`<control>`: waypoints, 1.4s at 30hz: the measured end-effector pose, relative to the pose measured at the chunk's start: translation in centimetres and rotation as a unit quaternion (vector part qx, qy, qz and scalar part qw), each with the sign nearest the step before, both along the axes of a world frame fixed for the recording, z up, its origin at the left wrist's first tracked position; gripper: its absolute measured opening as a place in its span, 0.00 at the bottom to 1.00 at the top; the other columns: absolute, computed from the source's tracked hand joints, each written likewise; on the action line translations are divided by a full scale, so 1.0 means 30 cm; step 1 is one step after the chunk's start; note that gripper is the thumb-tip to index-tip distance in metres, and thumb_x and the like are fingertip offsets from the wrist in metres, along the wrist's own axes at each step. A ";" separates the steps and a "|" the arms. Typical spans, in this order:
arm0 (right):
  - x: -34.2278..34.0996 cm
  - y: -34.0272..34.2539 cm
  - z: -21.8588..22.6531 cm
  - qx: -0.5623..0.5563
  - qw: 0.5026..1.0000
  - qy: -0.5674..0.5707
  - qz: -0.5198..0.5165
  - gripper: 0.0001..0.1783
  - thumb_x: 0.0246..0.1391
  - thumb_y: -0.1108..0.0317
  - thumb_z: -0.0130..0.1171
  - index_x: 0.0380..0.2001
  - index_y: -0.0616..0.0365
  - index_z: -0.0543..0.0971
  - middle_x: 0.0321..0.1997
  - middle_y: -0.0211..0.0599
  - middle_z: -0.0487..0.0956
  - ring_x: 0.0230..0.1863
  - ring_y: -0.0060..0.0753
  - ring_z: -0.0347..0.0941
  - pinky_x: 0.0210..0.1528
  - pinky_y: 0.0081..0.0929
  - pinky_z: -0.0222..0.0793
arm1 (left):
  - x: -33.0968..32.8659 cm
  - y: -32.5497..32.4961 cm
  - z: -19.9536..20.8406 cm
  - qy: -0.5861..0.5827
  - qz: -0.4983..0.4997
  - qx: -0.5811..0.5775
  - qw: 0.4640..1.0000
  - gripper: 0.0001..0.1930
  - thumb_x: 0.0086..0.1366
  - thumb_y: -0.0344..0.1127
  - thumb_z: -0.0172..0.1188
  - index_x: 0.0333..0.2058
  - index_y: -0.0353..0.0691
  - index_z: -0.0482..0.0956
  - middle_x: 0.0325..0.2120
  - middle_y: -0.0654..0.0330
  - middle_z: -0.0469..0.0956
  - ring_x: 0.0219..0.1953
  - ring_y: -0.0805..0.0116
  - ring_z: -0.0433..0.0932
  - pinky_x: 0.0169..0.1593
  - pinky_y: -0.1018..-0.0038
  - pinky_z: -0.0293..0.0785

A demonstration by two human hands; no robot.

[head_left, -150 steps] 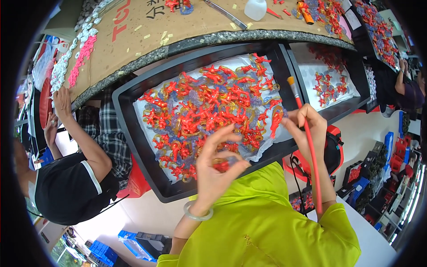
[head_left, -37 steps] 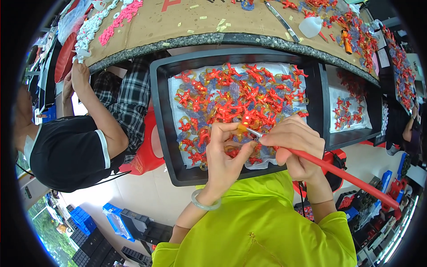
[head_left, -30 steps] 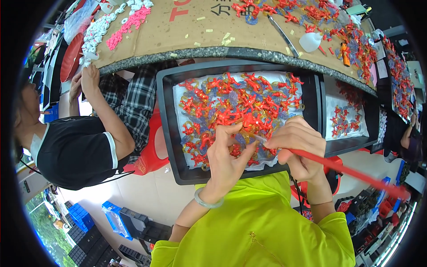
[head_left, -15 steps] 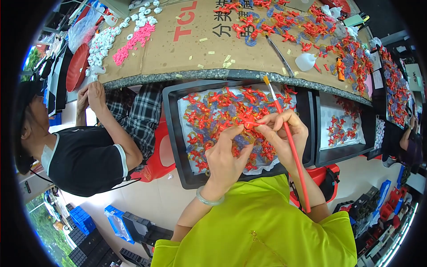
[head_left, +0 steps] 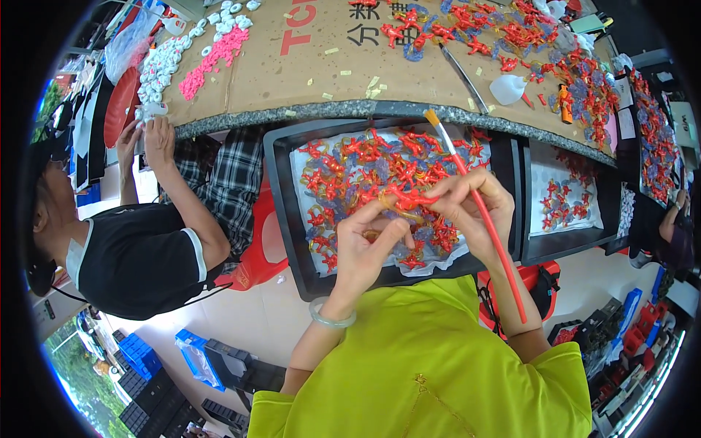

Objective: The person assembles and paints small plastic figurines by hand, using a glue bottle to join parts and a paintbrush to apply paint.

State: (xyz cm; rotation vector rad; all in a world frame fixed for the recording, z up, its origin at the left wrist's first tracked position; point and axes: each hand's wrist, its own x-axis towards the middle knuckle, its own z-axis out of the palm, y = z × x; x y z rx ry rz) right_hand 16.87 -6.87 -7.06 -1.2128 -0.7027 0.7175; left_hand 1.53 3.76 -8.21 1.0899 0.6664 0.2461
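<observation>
Above the tray, a small red plastic figurine [head_left: 410, 198] with a clear yellow part is held between my two hands. My left hand [head_left: 371, 244] pinches it at its left side. The fingertips of my right hand [head_left: 478, 212] grip its right end. That same right hand also carries a red-handled paintbrush [head_left: 500, 252], its bristle tip pointing up and away over the tray's far edge. Below lies a black tray [head_left: 281, 219] lined with white sheet, full of similar red figurines and clear yellow and purple pieces.
A cardboard-covered table [head_left: 292, 80] runs along the far side, holding more figurines, a second brush [head_left: 461, 77], a white squeeze bottle [head_left: 507, 89] and pink and white small parts. Another tray [head_left: 566, 252] adjoins mine at right. A co-worker [head_left: 146, 255] sits at left.
The figurine has been turned between my fingers and now lies more sideways. The brush has shifted slightly up and to the right at its handle end. The co-worker's hands have moved apart.
</observation>
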 end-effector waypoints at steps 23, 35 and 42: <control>-0.029 -0.012 0.158 -0.049 0.954 -0.297 0.004 0.05 0.43 0.75 0.65 0.26 0.64 0.80 0.26 0.37 0.81 0.24 0.36 0.77 0.29 0.25 0.72 | -0.028 -0.054 -0.001 0.045 0.120 0.157 0.979 0.18 0.53 0.24 0.67 0.44 0.30 0.77 0.38 0.59 0.75 0.27 0.79 0.76 0.31 0.83 0.72; -0.042 -0.002 0.159 -0.044 0.941 -0.334 -0.016 0.06 0.44 0.74 0.64 0.28 0.61 0.80 0.22 0.38 0.79 0.23 0.37 0.77 0.27 0.26 0.71 | -0.040 -0.055 -0.001 0.048 0.136 0.162 0.976 0.19 0.49 0.21 0.69 0.42 0.32 0.78 0.34 0.63 0.75 0.26 0.83 0.70 0.28 0.85 0.66; -0.039 0.005 0.165 -0.076 0.941 -0.328 -0.024 0.06 0.44 0.73 0.66 0.26 0.62 0.80 0.24 0.38 0.79 0.23 0.37 0.77 0.27 0.26 0.71 | -0.045 -0.053 0.008 0.056 0.117 0.178 0.976 0.19 0.49 0.21 0.68 0.42 0.32 0.79 0.32 0.64 0.74 0.26 0.82 0.70 0.29 0.85 0.66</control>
